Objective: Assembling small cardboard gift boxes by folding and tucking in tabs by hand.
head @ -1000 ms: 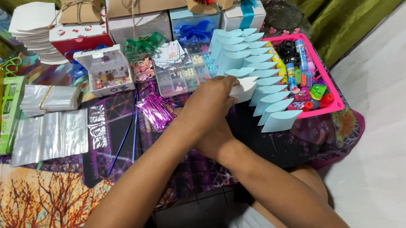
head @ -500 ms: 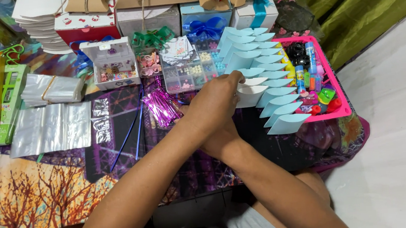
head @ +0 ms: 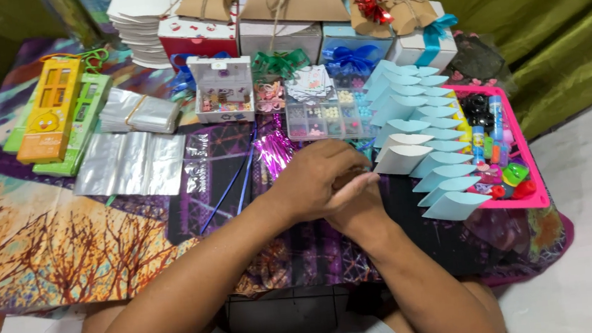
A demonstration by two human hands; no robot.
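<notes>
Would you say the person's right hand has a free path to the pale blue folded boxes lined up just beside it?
Probably yes. The right hand lies under the left hand, which would need to lift first, but the nearest pale blue folded boxes sit just beside them, with nothing visible in between.

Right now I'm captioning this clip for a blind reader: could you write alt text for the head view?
Two bare hands meet over a patterned cloth, the left hand laid over the right hand, beside a row of pale blue paper boxes. Around them lie a pink tray of small items, a clear bead organizer, silver bags and wrapped gift boxes.
</notes>
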